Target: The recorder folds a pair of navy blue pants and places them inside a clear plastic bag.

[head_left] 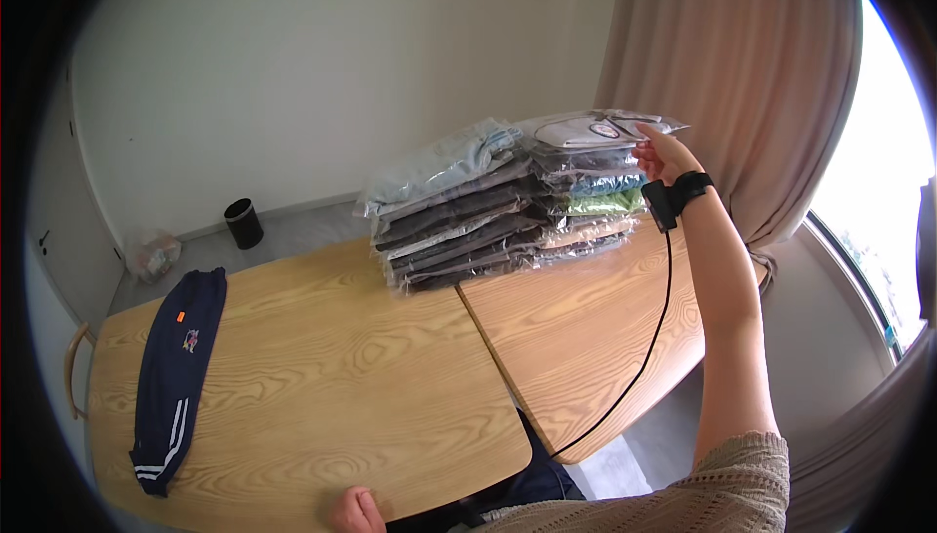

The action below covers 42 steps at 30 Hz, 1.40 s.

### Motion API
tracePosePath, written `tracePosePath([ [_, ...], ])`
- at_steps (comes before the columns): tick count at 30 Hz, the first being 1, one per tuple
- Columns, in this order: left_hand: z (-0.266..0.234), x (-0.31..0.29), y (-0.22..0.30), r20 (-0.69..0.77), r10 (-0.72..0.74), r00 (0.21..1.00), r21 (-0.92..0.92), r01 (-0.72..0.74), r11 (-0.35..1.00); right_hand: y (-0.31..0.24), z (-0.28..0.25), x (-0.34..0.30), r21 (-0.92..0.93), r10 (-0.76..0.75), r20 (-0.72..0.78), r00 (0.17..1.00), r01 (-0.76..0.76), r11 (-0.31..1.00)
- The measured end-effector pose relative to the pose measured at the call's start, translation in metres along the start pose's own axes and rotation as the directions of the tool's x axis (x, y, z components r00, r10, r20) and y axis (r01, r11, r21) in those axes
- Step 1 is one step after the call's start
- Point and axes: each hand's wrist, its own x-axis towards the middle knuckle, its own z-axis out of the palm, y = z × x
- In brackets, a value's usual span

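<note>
My right hand (665, 154) is stretched out to the far right pile. Its thumb lies on the edge of a bagged white garment (586, 130) with a round badge, the top package there, and its fingers curl below that edge. Beside it, a bagged light-blue garment (444, 164) tops the left pile. Under both lie several more clear-bagged folded garments (459, 230), mostly dark. My left hand (357, 511) rests closed at the near table edge, with nothing seen in it. Folded navy trousers (181, 377) with white stripes and an orange sticker lie at the table's left.
Two wooden tabletops (332, 377) meet at a gap. A black cable (656, 338) hangs from a small black device (664, 206) on my right wrist. Behind stand a black bin (243, 224) and a plastic bag (154, 256). A beige curtain (722, 64) hangs at the right.
</note>
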Motion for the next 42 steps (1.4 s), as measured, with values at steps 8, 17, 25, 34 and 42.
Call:
tracePosePath([
  [8, -0.008, 0.000, 0.005, 0.021, -0.008, 1.000, -0.022, 0.008, 1.000, 0.017, -0.011, -0.048, 0.050, -0.007, 0.058, 0.998, 0.004, 0.999],
  [17, -0.084, 0.084, -0.044, 0.096, -0.265, 0.959, -0.331, 0.282, 0.901, 0.078, -0.028, -0.164, 0.466, -0.277, 0.267, 0.923, 0.128, 0.876],
  [25, -0.144, 0.165, -0.207, 0.145, -0.647, 0.749, 0.540, 0.488, 0.686, 0.153, -0.091, -0.232, 0.540, -0.307, 0.154, 0.939, 0.180, 0.822],
  [34, -0.124, 0.168, -0.215, 0.192, -0.705, 0.682, 0.631, 0.465, 0.621, 0.191, -0.130, -0.258, 0.562, -0.187, 0.143, 0.972, 0.076, 0.823],
  [42, -0.026, 0.140, -0.021, 0.698, -0.019, 0.716, -0.106, 0.129, 0.986, 0.200, 0.004, -0.266, 0.265, -0.042, 0.576, 0.816, -0.138, 0.954],
])
